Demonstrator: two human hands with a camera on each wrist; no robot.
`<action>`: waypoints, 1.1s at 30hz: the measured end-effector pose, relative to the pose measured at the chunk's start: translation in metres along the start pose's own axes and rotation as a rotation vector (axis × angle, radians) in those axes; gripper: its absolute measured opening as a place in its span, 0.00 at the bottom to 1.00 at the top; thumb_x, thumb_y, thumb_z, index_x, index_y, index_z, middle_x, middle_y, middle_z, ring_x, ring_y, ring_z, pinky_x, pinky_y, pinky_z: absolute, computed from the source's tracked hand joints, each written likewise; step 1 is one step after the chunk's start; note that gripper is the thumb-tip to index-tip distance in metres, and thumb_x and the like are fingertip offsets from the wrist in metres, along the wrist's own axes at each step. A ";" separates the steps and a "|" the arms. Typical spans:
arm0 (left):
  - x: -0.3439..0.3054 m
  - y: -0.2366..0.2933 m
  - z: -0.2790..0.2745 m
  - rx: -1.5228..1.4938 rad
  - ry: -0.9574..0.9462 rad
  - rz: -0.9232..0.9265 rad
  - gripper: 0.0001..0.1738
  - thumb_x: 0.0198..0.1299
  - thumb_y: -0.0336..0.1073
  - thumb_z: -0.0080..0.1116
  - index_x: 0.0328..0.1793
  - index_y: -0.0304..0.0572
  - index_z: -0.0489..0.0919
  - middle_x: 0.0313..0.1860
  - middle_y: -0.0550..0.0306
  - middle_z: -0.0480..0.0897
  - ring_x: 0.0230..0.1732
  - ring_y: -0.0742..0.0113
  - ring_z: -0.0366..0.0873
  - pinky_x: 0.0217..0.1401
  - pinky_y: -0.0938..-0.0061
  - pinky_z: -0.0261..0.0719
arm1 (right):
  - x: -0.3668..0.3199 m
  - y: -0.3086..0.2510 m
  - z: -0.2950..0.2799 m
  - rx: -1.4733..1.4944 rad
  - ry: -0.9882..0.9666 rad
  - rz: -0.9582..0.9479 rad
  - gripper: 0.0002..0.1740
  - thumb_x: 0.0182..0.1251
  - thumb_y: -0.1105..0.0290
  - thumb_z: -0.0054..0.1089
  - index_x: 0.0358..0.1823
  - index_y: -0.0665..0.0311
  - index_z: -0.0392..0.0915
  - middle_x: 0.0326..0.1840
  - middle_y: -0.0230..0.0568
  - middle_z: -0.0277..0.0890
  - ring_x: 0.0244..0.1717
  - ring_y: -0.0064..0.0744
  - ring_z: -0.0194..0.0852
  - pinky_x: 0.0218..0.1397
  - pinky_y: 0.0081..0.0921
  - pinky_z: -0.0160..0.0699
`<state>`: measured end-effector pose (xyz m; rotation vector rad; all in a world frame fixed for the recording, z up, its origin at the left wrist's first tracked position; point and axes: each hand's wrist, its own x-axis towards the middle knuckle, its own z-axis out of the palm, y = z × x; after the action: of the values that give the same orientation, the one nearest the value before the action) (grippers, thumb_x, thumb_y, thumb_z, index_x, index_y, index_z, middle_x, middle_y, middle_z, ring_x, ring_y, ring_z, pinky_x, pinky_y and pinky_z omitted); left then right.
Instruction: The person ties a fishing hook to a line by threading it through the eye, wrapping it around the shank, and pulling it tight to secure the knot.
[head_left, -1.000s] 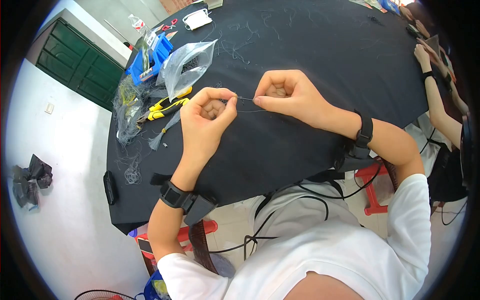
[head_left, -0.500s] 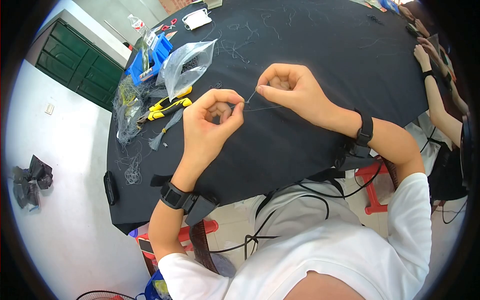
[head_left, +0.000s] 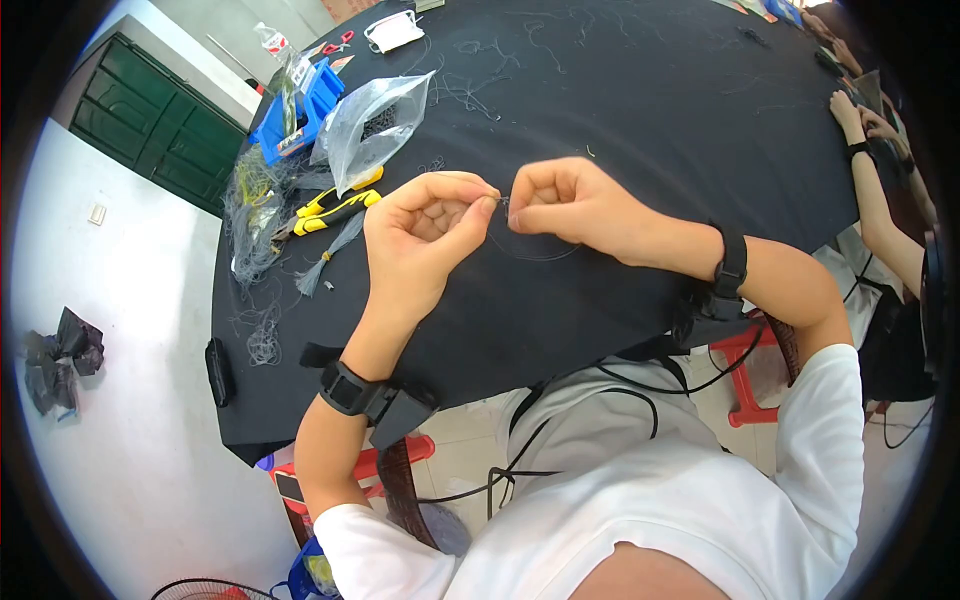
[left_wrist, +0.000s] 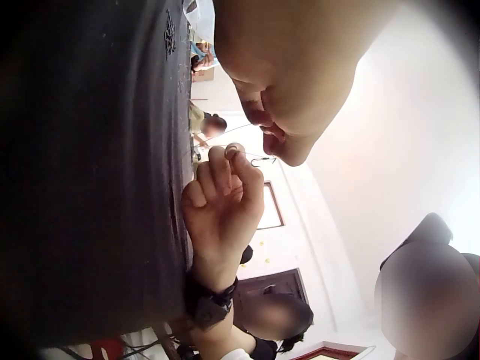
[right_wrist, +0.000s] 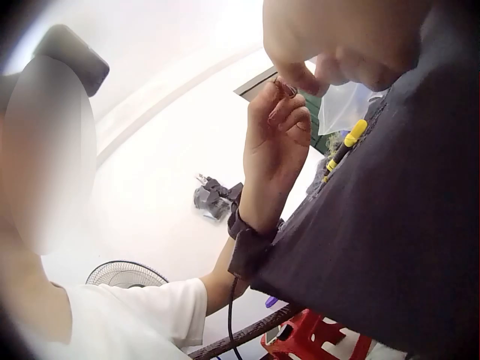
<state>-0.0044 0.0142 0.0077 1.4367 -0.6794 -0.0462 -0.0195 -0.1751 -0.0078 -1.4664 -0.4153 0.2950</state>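
Observation:
My left hand pinches a small fish hook between thumb and forefinger above the table; the hook's dark curve shows beside the fingertips in the left wrist view. Close by on the right, my right hand has its fingers curled and its thumb against the forefinger, pinching thin fishing line at the hook. Fingertips of both hands nearly meet. A loose loop of the clear fishing line hangs below them. In the right wrist view, the left hand is seen past the right one, which hides part of the work.
Yellow-and-black pliers, a tied bundle of line and a clear plastic bag lie left on the black-covered table. Behind are a blue bin, red scissors and a white mask. Another person's arm is at right.
The right hand first rose, pulling the line up, then came down and closer to the left hand. The left hand shifted slightly right. The line now hangs in a slack loop.

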 end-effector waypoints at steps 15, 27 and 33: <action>0.002 0.002 0.000 0.254 0.088 0.136 0.06 0.52 0.20 0.59 0.37 0.32 0.79 0.40 0.55 0.81 0.27 0.85 0.72 0.30 0.90 0.68 | -0.001 -0.005 -0.002 0.123 0.287 -0.043 0.05 0.62 0.68 0.57 0.33 0.61 0.75 0.17 0.17 0.58 0.15 0.08 0.42 0.18 0.14 0.38; 0.002 0.009 -0.003 0.763 0.052 0.509 0.08 0.44 0.20 0.64 0.33 0.35 0.80 0.43 0.54 0.82 0.22 0.80 0.73 0.24 0.86 0.70 | -0.001 -0.003 -0.006 -0.135 0.171 -0.268 0.04 0.61 0.72 0.58 0.34 0.65 0.78 0.15 0.16 0.56 0.17 0.06 0.45 0.20 0.13 0.45; 0.003 0.010 -0.003 0.783 0.028 0.531 0.09 0.44 0.20 0.64 0.33 0.35 0.80 0.41 0.55 0.82 0.23 0.79 0.74 0.25 0.86 0.71 | 0.000 -0.001 -0.006 -0.216 0.164 -0.324 0.03 0.59 0.74 0.57 0.33 0.66 0.77 0.14 0.17 0.53 0.17 0.07 0.45 0.20 0.13 0.47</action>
<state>-0.0046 0.0171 0.0179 1.9329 -1.1056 0.7226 -0.0164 -0.1806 -0.0074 -1.5915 -0.5558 -0.1326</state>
